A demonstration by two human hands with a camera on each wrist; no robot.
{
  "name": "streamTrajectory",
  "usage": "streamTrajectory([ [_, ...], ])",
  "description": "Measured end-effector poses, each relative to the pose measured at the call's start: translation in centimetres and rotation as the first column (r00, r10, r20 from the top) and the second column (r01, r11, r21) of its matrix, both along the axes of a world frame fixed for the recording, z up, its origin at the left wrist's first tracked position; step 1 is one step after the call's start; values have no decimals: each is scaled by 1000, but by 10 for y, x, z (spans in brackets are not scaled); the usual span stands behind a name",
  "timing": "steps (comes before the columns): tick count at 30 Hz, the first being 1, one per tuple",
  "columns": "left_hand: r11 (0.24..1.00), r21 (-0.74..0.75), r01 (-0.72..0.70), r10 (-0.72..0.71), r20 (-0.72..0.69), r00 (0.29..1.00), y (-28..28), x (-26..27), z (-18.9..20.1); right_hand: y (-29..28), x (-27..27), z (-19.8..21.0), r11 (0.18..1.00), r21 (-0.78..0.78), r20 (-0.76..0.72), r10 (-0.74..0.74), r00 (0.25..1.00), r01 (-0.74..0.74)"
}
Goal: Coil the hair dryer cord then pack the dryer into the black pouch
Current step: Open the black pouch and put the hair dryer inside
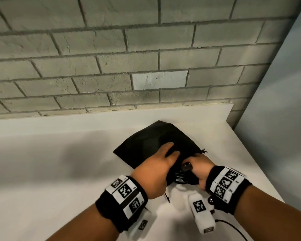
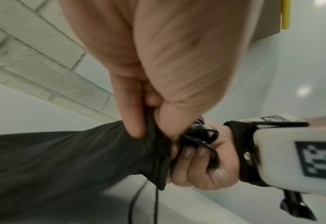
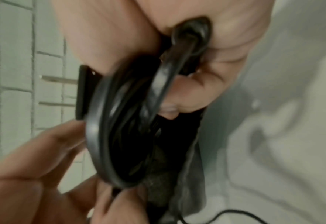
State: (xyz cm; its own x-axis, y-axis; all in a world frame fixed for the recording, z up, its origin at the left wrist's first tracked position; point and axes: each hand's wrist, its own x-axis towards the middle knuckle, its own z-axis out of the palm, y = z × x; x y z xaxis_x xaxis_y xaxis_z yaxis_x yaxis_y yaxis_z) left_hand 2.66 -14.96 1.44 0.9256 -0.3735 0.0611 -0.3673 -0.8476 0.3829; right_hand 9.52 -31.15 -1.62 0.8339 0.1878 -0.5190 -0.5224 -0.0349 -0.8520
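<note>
White smooth countertop [image 1: 50, 171] against a grey brick wall [image 1: 111, 58]; bearing one black fabric drawstring pouch [image 1: 151, 138].

Head cam looks decent on my end: soft, even overhead light, a broad fuzzy shadow on the white counter [image 1: 42, 171] left of the hands, one brighter patch on the brick wall [image 1: 159, 80], and the brick courses bow from the wide lens. The left wrist cam is softer, with the palm up close washed out and a blown-out glare spot [image 2: 304, 91] at right. On the right wrist cam I get heavy motion smear, and the coiled cord [image 3: 119, 121] is streaky with no sharp edges.
</note>
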Motion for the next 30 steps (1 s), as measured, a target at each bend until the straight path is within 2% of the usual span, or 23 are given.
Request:
streamTrajectory([
  [2, 974, -59, -218, 221, 57, 974, -1, -6, -2, 3, 2, -2, 998, -6, -24, -65, 998, 65],
  [3, 946, -25, -324, 325, 61, 944, -1, -8, -2, 3, 3, -3, 996, -1, -42, -86, 995, 86],
  [5, 907, 80, -414, 408, 82, 909, 0, -10, -5, 5, 4, -6, 994, 8, -51, -108, 993, 108],
  [6, 909, 48, -415, 409, 100, 907, 1, -11, -8, 7, 5, -9, 992, 2, -51, -128, 990, 128],
  [9, 946, -196, -258, 285, 124, 951, -1, -10, -11, 15, 4, -15, 987, -65, -33, -149, 988, 147],
  [11, 951, -284, -126, 173, 148, 974, -6, -14, -9, 21, 5, -19, 974, -125, -13, -194, 981, 191],
  [12, 951, -299, -75, 125, 152, 980, -10, -16, -7, 22, 6, -20, 966, -191, 7, -176, 984, 174],
  [14, 956, -293, -12, 57, 147, 987, -16, -21, -6, 25, 7, -16, 934, -353, 17, -49, 999, 52],
  [17, 957, -292, -6, 56, 163, 985, -15, -21, -9, 25, 9, -19, 914, -403, 14, -45, 999, 47],
  [19, 959, -283, -3, 53, 171, 984, -12, -18, -10, 26, 9, -16, 879, -477, 7, 23, 1000, -17],
  [20, 966, -257, 9, 36, 171, 985, -12, -17, -10, 28, 6, -12, 899, -435, -19, 55, 998, -58],
  [21, 977, -213, 23, 13, 165, 986, -12, -17, -9, 31, 4, -9, 947, -314, -31, 60, 998, -67],
  [22, 988, -154, 30, -5, 161, 987, -13, -15, -10, 33, 0, -7, 969, -217, 15, 124, 992, -117],
  [24, 999, -24, 24, -20, 137, 990, -14, -12, -12, 34, -3, -3, 997, -40, -51, 60, 997, -62],
  [25, 999, 34, 12, -16, 105, 994, -13, -11, -12, 32, -7, 1, 998, -47, -129, 43, 991, -49],
  [26, 996, 90, -3, -4, 70, 998, -11, -10, -13, 28, -6, 2, 986, -124, -176, 90, 980, -113],
  [27, 987, 159, -28, 23, 33, 999, -7, -9, -14, 21, -7, 6, 937, -261, -174, 191, 966, -233],
  [28, 971, 234, -47, 49, -3, 999, -4, -10, -15, 14, -6, 10, 835, -427, -134, 321, 938, -347],
  [29, 950, 309, -54, 69, -38, 997, 0, -12, -15, 4, -4, 16, 661, -613, -114, 469, 876, -433],
  [30, 928, 368, -54, 81, -61, 995, 3, -14, -15, -9, 0, 19, 420, -776, -124, 629, 767, -470],
])
